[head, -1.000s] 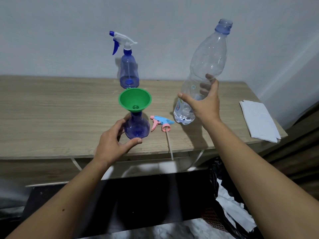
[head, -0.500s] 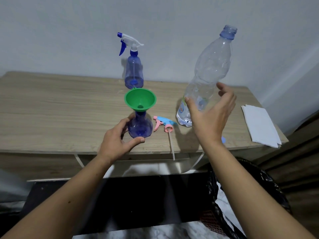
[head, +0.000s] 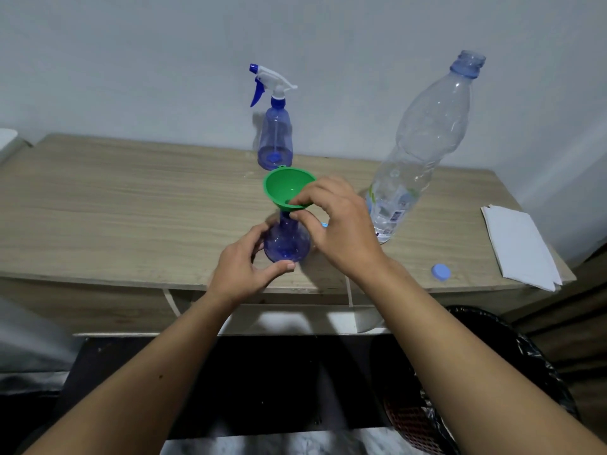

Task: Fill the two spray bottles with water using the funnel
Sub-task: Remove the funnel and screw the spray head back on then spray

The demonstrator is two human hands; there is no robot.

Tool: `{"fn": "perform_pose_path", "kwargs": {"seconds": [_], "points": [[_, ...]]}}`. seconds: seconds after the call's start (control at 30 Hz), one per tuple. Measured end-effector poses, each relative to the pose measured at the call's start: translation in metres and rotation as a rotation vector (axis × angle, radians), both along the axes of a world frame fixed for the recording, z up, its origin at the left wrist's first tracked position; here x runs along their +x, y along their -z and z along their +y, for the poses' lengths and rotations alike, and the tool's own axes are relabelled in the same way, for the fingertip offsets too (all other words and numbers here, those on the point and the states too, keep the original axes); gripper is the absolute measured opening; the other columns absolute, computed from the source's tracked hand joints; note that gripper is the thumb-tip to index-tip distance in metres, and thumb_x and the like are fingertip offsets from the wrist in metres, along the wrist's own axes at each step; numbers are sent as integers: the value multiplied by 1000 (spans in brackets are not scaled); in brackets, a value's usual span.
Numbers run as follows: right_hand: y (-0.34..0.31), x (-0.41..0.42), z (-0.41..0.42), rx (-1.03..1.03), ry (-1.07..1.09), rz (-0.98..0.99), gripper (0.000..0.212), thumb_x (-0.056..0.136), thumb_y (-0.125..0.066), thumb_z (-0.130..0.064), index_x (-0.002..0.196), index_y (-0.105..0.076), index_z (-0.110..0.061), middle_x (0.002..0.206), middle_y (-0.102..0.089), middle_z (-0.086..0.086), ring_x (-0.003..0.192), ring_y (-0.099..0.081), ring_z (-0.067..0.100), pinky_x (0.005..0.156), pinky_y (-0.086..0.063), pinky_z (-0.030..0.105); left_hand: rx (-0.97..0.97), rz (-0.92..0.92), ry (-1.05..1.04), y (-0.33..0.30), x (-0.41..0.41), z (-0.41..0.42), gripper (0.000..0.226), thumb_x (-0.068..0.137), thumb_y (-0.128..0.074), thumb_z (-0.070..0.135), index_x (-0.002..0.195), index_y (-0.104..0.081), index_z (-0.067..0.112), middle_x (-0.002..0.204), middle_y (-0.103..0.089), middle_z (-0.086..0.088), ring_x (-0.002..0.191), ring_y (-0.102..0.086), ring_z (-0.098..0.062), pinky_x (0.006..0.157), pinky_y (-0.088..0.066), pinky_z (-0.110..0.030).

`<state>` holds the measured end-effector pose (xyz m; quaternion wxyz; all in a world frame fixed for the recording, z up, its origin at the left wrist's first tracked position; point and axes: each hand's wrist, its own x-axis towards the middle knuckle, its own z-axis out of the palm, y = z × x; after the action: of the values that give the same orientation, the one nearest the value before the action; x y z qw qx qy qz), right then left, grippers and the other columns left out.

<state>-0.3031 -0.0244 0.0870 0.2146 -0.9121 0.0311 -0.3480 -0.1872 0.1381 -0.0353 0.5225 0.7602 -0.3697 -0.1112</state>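
Note:
A round blue spray bottle (head: 286, 243) without its head stands near the table's front edge, and a green funnel (head: 282, 188) sits in its neck. My left hand (head: 246, 267) holds the bottle's base with curled fingers and thumb. My right hand (head: 338, 224) pinches the funnel's near rim between thumb and fingers. A second blue spray bottle (head: 275, 139) with a white and blue trigger head stands at the back by the wall. A large clear water bottle (head: 420, 142), uncapped and nearly empty, stands to the right. The pink and blue trigger head is mostly hidden behind my right hand.
A blue bottle cap (head: 441, 272) lies near the front edge of the wooden table (head: 115, 208). Folded white paper (head: 519, 244) lies at the right end. A bin with a black bag (head: 492, 372) stands below on the right.
My right hand has let go of the water bottle and moved left onto the funnel's rim. The left hand stays on the round bottle. The camera has tilted down slightly.

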Motion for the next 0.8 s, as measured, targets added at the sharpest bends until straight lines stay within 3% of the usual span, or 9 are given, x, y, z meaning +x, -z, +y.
{"fn": "perform_pose_path", "kwargs": {"seconds": [0.33, 0.47, 0.63, 0.8], "points": [[-9, 0, 0, -19, 28, -46, 11, 84, -84, -9, 95, -79, -11, 97, -72, 1, 98, -63, 26, 93, -40, 19, 10, 2, -8, 1, 0, 0, 103, 67, -92, 72, 152, -58, 24, 138, -74, 7, 126, -72, -5, 113, -57, -44], [-15, -2, -2, 25, 34, -48, 11, 86, -84, -13, 97, -80, -12, 98, -72, -3, 98, -63, 22, 92, -41, 18, 3, 6, 2, 1, 0, 1, 101, 69, -92, 71, 153, -56, 29, 140, -73, 6, 128, -71, -6, 115, -56, -45], [-16, -5, -5, 83, 29, -71, 10, 89, -81, -11, 99, -80, -10, 96, -72, -1, 95, -68, 19, 88, -52, 28, 13, 8, 1, -1, -1, 1, 102, 69, -92, 70, 156, -54, 32, 140, -73, 8, 129, -70, -6, 115, -56, -45], [-13, -8, -10, 138, 50, -88, 11, 91, -76, -7, 102, -80, -8, 98, -74, 2, 94, -70, 18, 88, -53, 26, 9, -3, 9, -3, -2, 1, 98, 71, -94, 61, 156, -55, 31, 139, -73, 11, 128, -70, -2, 116, -56, -42]]}}
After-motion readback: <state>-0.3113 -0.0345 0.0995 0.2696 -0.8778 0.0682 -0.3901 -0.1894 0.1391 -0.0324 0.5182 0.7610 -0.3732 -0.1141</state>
